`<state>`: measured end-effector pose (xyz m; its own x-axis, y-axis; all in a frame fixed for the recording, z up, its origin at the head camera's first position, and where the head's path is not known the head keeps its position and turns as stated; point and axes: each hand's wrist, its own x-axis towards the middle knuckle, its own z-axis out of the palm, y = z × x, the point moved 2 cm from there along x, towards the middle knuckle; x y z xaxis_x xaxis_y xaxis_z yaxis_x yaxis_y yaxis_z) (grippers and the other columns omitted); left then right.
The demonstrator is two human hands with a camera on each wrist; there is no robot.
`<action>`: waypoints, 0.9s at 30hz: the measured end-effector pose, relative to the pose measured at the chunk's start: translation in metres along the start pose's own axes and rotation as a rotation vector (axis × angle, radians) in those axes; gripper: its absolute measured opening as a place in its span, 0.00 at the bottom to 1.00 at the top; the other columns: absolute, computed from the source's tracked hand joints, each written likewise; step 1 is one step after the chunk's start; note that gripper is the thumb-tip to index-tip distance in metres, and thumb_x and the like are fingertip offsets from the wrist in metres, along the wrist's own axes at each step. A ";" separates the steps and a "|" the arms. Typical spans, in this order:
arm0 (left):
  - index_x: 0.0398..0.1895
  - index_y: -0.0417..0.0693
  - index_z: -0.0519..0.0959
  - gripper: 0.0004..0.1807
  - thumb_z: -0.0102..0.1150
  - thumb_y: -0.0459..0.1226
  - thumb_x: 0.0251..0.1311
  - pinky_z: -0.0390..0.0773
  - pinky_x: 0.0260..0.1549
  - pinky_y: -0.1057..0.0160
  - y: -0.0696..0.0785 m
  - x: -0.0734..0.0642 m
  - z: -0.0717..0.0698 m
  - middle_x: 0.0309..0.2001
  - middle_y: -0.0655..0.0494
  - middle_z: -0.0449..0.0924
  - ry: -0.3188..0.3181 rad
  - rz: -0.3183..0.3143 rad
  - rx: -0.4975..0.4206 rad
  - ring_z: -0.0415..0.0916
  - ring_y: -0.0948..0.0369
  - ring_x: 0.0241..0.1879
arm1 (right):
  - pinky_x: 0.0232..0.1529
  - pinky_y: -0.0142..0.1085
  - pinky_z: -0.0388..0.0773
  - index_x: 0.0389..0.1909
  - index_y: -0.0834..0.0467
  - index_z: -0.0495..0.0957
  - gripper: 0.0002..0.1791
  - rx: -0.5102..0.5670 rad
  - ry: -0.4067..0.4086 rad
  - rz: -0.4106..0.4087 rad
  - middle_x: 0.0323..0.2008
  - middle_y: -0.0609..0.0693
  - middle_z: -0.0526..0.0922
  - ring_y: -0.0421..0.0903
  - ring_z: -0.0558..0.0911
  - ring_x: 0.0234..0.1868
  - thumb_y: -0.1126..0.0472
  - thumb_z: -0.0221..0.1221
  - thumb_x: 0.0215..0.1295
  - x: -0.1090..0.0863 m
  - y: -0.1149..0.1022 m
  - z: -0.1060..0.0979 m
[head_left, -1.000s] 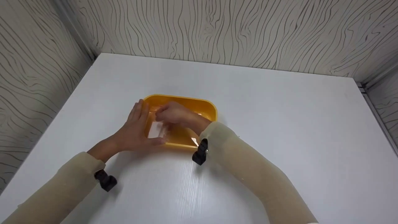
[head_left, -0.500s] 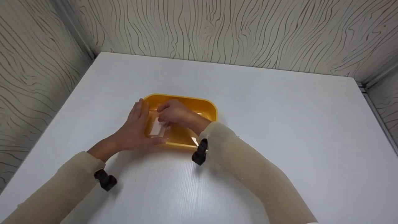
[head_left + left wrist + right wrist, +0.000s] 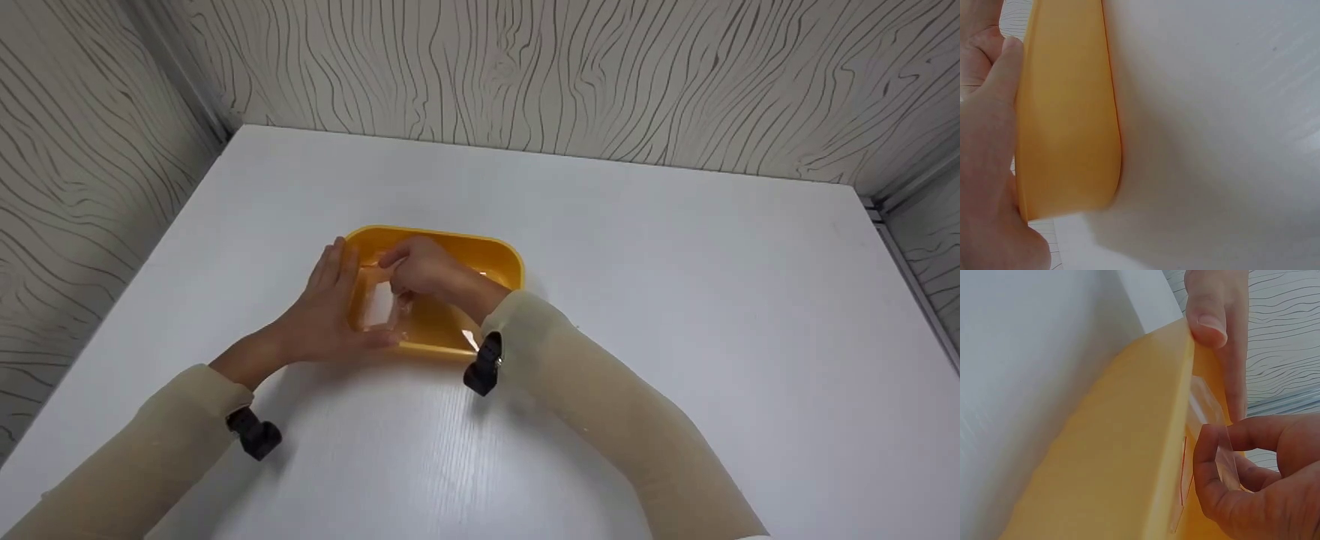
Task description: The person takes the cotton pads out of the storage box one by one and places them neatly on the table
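A yellow plastic bin [image 3: 457, 352] stands on the table. Inside its left part lies a clear plastic piece [image 3: 381, 306], which looks thin and shiny; its exact kind cannot be told. My left hand [image 3: 315, 319] steadies the bin's near left corner, straight fingers along the left side and thumb over the front rim. My right hand [image 3: 427, 270] reaches into the bin. In the right wrist view, the curled thumb and finger of that hand [image 3: 1264, 489] pinch the clear plastic [image 3: 1207, 402]. A thin red line shows beside it inside the bin. The right fingertips are partly hidden.
The white table [image 3: 675, 300] extends around the bin. Wood-grain patterned panels [image 3: 510, 75] rise behind and to the sides. A black wrist camera [image 3: 482, 367] on the right sleeve hangs close to the bin's front rim.
My right hand has shifted slightly right and away from me inside the bin, and more of the clear plastic shows. The left hand and the bin stay in place.
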<state>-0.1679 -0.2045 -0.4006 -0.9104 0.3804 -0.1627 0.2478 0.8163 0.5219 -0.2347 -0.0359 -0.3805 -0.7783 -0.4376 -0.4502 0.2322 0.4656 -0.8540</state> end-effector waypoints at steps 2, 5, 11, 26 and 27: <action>0.79 0.37 0.25 0.74 0.64 0.68 0.54 0.44 0.71 0.30 0.001 0.000 0.000 0.79 0.36 0.15 0.003 0.006 0.003 0.19 0.36 0.78 | 0.35 0.35 0.82 0.61 0.65 0.77 0.23 -0.005 0.005 0.001 0.38 0.53 0.79 0.45 0.77 0.26 0.76 0.55 0.65 0.000 0.000 -0.001; 0.80 0.37 0.27 0.73 0.65 0.67 0.55 0.44 0.70 0.28 0.001 0.001 0.000 0.79 0.35 0.17 0.015 0.016 0.001 0.20 0.35 0.78 | 0.32 0.32 0.81 0.60 0.64 0.78 0.22 -0.028 0.014 0.003 0.39 0.53 0.80 0.45 0.76 0.26 0.75 0.56 0.65 -0.001 -0.001 -0.002; 0.80 0.36 0.27 0.73 0.66 0.66 0.55 0.47 0.69 0.28 0.001 0.001 -0.001 0.79 0.34 0.18 0.018 0.016 -0.003 0.21 0.34 0.77 | 0.38 0.32 0.82 0.60 0.63 0.78 0.23 -0.045 0.019 -0.002 0.43 0.53 0.80 0.45 0.76 0.30 0.75 0.57 0.64 -0.002 -0.002 -0.007; 0.79 0.36 0.26 0.75 0.65 0.68 0.54 0.45 0.70 0.29 -0.001 0.000 0.000 0.79 0.35 0.16 0.017 0.003 -0.014 0.20 0.35 0.78 | 0.40 0.35 0.84 0.65 0.67 0.73 0.27 -0.019 -0.045 -0.039 0.38 0.54 0.77 0.46 0.77 0.29 0.76 0.56 0.63 -0.008 -0.007 -0.022; 0.79 0.36 0.26 0.74 0.65 0.68 0.54 0.45 0.70 0.29 -0.001 0.000 0.000 0.79 0.35 0.17 0.018 0.005 -0.015 0.20 0.35 0.77 | 0.40 0.35 0.84 0.65 0.67 0.73 0.28 -0.016 -0.046 -0.037 0.39 0.54 0.77 0.46 0.77 0.29 0.76 0.56 0.63 -0.008 -0.007 -0.023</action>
<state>-0.1685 -0.2049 -0.4006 -0.9151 0.3763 -0.1450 0.2473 0.8076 0.5354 -0.2434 -0.0177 -0.3648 -0.7585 -0.4893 -0.4304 0.1944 0.4605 -0.8661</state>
